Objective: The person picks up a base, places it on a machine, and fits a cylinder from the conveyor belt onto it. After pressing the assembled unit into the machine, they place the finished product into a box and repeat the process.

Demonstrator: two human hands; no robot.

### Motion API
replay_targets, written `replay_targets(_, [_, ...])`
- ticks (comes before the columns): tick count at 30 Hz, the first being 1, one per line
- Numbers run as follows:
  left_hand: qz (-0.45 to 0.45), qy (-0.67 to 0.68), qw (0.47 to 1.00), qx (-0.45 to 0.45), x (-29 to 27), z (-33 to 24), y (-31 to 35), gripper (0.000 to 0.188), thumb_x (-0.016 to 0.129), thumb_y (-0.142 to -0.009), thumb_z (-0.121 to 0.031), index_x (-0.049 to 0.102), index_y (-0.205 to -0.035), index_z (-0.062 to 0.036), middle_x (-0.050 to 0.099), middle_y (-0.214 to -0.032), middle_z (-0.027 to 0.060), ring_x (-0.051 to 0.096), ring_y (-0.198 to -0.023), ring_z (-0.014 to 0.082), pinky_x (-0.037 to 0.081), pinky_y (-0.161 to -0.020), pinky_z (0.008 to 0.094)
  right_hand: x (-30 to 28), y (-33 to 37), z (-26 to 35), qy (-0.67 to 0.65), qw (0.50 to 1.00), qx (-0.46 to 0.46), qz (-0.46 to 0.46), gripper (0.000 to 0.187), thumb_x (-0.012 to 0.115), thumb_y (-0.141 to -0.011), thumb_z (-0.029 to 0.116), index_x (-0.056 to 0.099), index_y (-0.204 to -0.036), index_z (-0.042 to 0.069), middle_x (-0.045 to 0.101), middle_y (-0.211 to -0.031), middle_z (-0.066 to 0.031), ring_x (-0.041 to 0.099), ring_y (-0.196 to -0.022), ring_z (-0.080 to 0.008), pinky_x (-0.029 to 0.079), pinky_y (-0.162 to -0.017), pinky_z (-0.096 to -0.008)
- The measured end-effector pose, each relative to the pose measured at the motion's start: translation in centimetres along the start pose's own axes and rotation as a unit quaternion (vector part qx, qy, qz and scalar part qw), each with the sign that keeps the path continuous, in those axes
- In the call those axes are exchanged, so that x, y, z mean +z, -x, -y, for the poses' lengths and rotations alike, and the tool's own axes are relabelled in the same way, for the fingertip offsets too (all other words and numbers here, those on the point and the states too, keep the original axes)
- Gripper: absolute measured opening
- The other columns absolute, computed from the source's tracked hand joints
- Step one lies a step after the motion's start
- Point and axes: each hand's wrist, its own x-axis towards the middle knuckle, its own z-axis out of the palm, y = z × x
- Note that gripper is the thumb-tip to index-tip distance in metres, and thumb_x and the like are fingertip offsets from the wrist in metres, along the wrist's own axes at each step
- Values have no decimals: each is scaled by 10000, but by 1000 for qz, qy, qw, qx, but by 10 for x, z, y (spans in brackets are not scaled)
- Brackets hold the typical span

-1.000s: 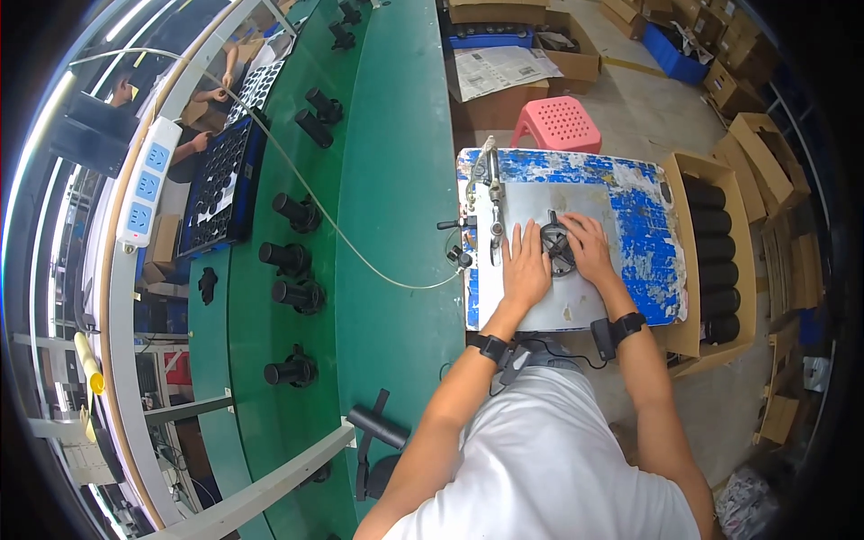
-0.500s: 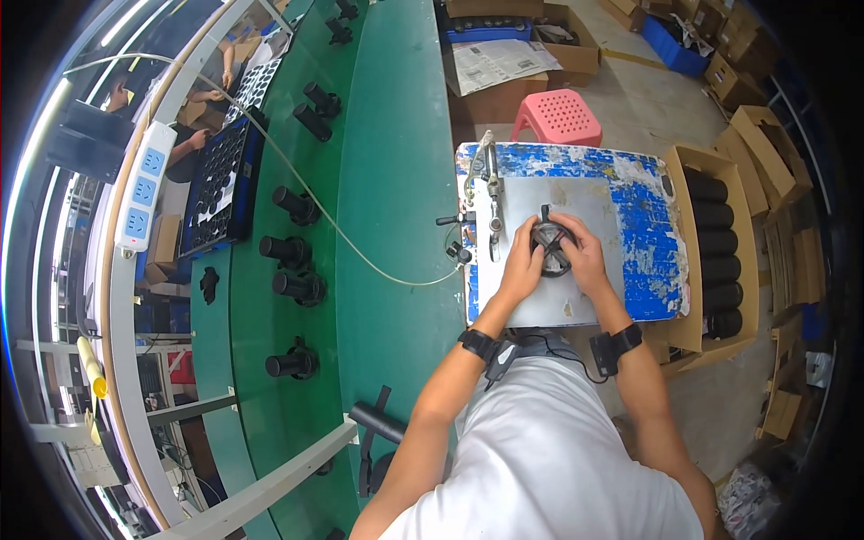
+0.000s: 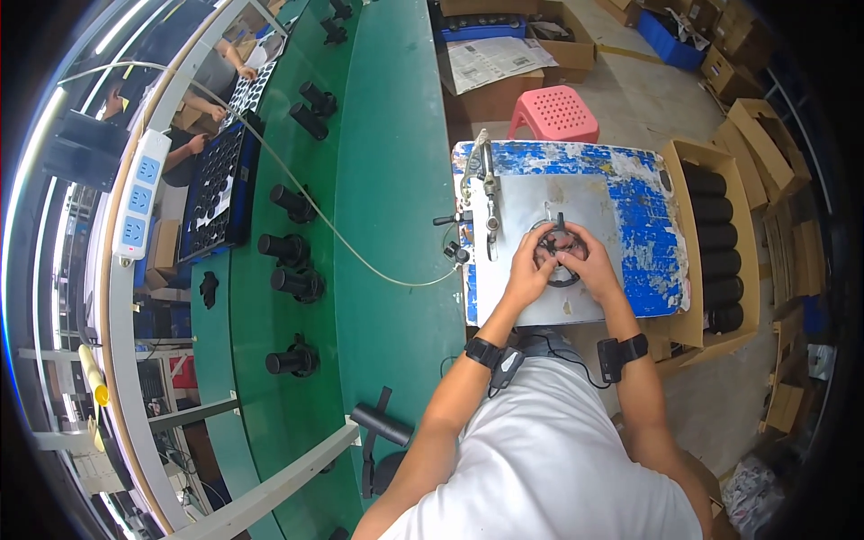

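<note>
Between my two hands, over the metal sheet (image 3: 513, 202) on the worktable, is a black round ring-shaped part (image 3: 565, 283) with a short tab standing up at its far edge. My left hand (image 3: 529, 268) grips its left side, thumb on the near part. From the right, my right hand (image 3: 594, 265) curls round the opposite side, and both thumbs nearly meet over the middle. Fingers hide much of the part's centre. Left of the sheet, a metal clamp-like fixture (image 3: 490, 193) is mounted at the table edge, apart from both hands.
Along the green bench (image 3: 387, 207) to the left stand several black cylinders on round bases (image 3: 292, 283). A thin hose (image 3: 360, 261) crosses it to the table. To the right, a cardboard box (image 3: 686, 261) holds black cylinders. A pink stool (image 3: 555, 114) stands beyond; co-workers' hands (image 3: 216, 112) show far left.
Both hands have shifted slightly right with the round part, and its tab has moved the same way. My fingers now curl further over its centre, covering the cross-shaped spokes seen before.
</note>
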Motion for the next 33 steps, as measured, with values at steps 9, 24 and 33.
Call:
replay_targets(9, [8,-25,999,18,-1,-2,5,632,611,-733,112,468,-1321,-71,528,-1065,84,500,-686,94,439,-650,235,3,5,5,20,1000,8,15,575,575,-772,-60,466,-1332,11,623,-929,-37,575,-774,-77,491,-663,-225])
replay_targets(24, [-59,-318,943,72,2,-1,-17,499,632,-705,-73,533,-1191,-14,581,-1067,166,549,-996,332,437,-862,420,14,-9,-2,307,939,-92,-122,466,608,-711,20,623,-1170,103,613,-894,-104,588,-676,-185,501,-663,-291])
replay_targets(33, [-32,-399,910,109,-14,11,-38,477,662,-744,-156,538,-1189,-35,478,-1299,177,374,-1274,416,287,-1064,490,-8,-31,-20,452,867,-167,-126,491,639,-696,121,631,-1185,172,555,-1178,-64,474,-1122,-297,363,-981,-411])
